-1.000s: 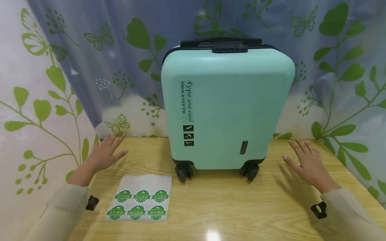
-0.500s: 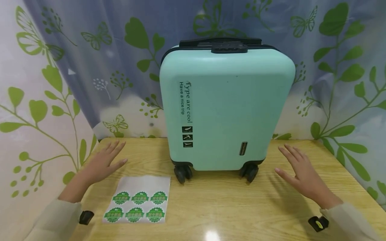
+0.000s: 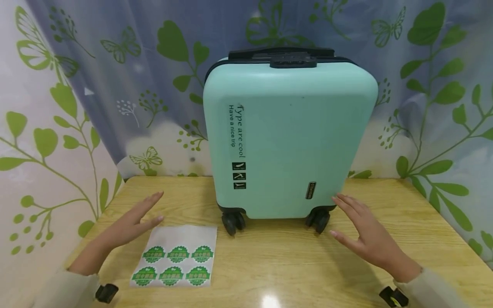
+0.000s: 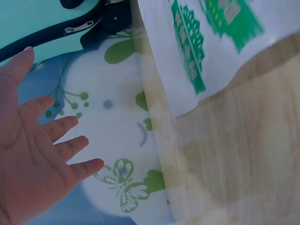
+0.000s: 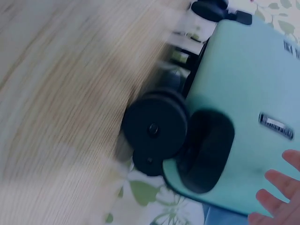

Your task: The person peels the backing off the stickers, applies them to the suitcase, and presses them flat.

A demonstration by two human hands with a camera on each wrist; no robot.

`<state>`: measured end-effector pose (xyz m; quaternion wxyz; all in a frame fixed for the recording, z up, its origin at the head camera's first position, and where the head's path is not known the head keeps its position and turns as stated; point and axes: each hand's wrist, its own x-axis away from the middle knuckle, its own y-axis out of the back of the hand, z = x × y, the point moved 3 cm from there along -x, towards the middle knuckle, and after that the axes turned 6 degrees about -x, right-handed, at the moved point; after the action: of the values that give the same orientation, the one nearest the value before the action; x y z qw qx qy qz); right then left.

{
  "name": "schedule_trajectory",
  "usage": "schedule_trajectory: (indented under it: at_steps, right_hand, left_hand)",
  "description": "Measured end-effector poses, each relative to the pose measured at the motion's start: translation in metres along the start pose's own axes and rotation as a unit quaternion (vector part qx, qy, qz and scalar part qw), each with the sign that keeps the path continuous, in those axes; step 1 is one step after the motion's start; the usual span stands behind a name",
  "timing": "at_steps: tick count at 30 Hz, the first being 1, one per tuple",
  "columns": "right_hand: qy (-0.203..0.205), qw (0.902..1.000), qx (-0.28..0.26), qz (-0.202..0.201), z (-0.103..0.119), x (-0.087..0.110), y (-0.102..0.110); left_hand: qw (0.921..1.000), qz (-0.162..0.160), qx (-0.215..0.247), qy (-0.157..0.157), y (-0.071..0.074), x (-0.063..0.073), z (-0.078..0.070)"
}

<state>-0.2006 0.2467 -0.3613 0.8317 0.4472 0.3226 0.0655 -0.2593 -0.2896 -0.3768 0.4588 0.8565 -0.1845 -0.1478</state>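
Since the earlier frame, the right hand (image 3: 369,235) has swept inward from the right side of the frame to the lower right corner of the suitcase (image 3: 285,139), and the left hand (image 3: 129,224) has dipped nearer the sticker sheet (image 3: 174,264) at lower left. Fingers of both hands are straight, thumbs apart, grasping nothing; whether the right fingertips touch the shell I cannot tell. Judging the step as a reach, it would go best with relaxed, flat fingers and even contact low on the shell, as a push from one side could roll or swivel the suitcase on its castors (image 3: 233,222); the left hand should probably keep clear of the sheet, which may slide or crease. Filling the centre and upper part of the frame, the suitcase stands upright, its long axis running up and down, carry handle (image 3: 283,52) at top, castors down on the table (image 3: 269,265), printed front facing the viewer. Across the sheet, two rows of stickers run left to right.
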Motion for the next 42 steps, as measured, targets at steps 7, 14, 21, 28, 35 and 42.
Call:
schedule_trajectory:
  at_steps: [7, 14, 21, 28, 35, 42]
  right_hand:
    - [0.037, 0.9991, -0.013, -0.014, 0.023, -0.002, -0.013]
    - [0.053, 0.9978, -0.038, 0.015, 0.044, -0.01, -0.033]
    - [0.061, 0.994, -0.084, 0.035, 0.063, -0.021, -0.049]
    - [0.054, 0.9843, -0.15, 0.076, 0.083, -0.037, -0.069]
    - [0.025, 0.9634, -0.228, 0.139, 0.108, -0.048, -0.094]
    - [0.004, 0.9295, -0.286, 0.233, 0.133, -0.052, -0.122]
  left_hand:
    - [0.9992, 0.01, 0.036, 0.013, -0.01, 0.008, 0.0]
    - [0.998, 0.013, 0.06, 0.014, -0.015, 0.014, -0.002]
    - [0.9951, 0.026, 0.095, -0.003, -0.021, 0.016, -0.003]
    - [0.9926, 0.029, 0.117, 0.016, -0.027, 0.021, -0.001]
    - [0.9826, 0.03, 0.17, 0.069, -0.032, 0.021, 0.001]
    - [0.9623, 0.025, 0.238, 0.129, -0.041, 0.02, 0.005]
